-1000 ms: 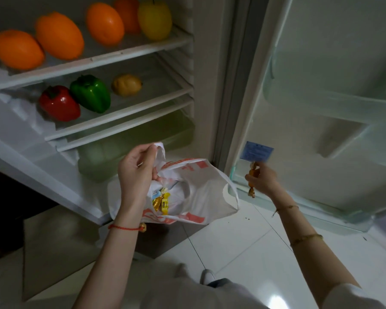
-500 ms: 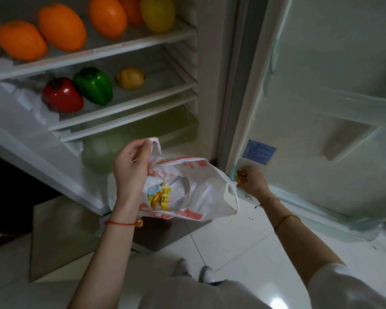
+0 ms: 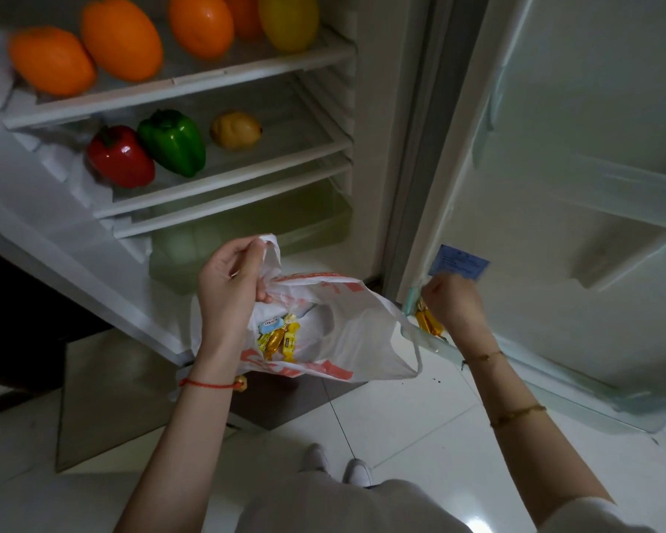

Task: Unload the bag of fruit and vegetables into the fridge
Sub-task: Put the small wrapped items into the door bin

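My left hand [image 3: 229,290] grips the handle of a white plastic bag with orange print [image 3: 347,332], holding it open below the fridge. Several wrapped yellow and gold candies [image 3: 279,338] lie in the bag. My right hand [image 3: 452,302] is at the near end of the lowest door shelf [image 3: 554,386], closed around gold-wrapped candies [image 3: 427,321] that hang from its fingers at the shelf's end. Inside the fridge, oranges [image 3: 122,38] and a yellow fruit [image 3: 288,19] sit on the upper shelf. A red pepper [image 3: 120,156], a green pepper [image 3: 173,142] and a lemon [image 3: 235,130] rest on the shelf below.
The fridge door [image 3: 577,155] stands open to the right with a blue sticker [image 3: 458,261] near my right hand. A pale green crisper drawer [image 3: 247,232] sits under the shelves. White tiled floor [image 3: 420,428] and my shoes [image 3: 356,471] are below.
My right hand has moved from beside the blue sticker down to the end of the lowest door shelf, still holding the gold candies. The left hand and bag stayed nearly still.
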A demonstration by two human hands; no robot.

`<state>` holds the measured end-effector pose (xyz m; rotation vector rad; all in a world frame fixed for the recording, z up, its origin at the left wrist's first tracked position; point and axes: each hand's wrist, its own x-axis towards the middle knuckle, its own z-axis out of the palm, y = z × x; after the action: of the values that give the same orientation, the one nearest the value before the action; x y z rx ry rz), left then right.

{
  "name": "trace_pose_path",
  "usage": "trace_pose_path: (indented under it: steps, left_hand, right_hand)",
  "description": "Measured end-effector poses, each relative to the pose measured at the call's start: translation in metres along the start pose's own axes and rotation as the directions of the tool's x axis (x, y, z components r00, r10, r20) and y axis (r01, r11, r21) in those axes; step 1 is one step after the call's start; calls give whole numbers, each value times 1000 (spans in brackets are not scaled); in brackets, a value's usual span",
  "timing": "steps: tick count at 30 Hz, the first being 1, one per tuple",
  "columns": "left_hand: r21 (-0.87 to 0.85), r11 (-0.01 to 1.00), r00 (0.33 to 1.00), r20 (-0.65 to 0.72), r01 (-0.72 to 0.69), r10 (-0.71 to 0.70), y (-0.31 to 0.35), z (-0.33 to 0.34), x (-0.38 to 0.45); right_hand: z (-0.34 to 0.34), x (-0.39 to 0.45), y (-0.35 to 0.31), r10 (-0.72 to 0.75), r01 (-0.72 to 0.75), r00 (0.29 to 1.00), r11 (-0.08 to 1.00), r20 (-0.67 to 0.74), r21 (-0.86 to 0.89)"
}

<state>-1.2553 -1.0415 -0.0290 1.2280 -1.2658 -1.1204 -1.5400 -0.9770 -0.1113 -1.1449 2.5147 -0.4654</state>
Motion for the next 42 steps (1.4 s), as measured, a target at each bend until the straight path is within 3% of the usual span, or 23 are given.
trace_pose_path:
  steps: [3,5,8,11,13,16,22,29,34,38,42]
  left_hand:
    - [-16,1000,1000,-9,8,-8,1,-2,1]
    - [-25,1000,1000,-9,7,-7,1,-3,1]
    - [-35,999,1000,-2,-5,5,1,-7,2]
    - [-39,999,1000,3,-10,10,2,-9,2]
    - [-47,999,1000,-2,-9,9,3,-11,3]
    - [-45,999,1000,-17,-20,19,3,-15,5]
    - [-53,998,999,-48,-16,14,3,-24,12]
    - [-40,999,997,-73,2,-5,-2,-33,19]
    - [-39,999,998,-63,24,-26,-5,-33,23]
    - [-41,999,998,-60,29,-31,-6,-31,25]
    - [-52,998,998,-53,31,-33,-6,-32,24]
  right_hand:
    - [-15,-15,-31,-189,189,982,978,-11,82]
    - [-20,-26,-56,-319,285,930,939,182,191]
    - [-5,-40,-91,-445,290,753,885,484,363]
    - [46,-39,-112,-404,314,657,914,636,256]
    - [88,-33,-121,-386,437,666,895,638,85]
    - [137,-30,-129,-434,610,681,782,590,-128]
    - [193,-18,-132,-467,589,688,806,555,-52]
    - [225,2,-145,-519,748,625,612,583,-257]
    - [227,-1,-150,-546,780,608,545,576,-307]
    - [228,-2,-148,-561,797,591,520,580,-309]
    - [234,2,-146,-567,838,510,495,647,-228]
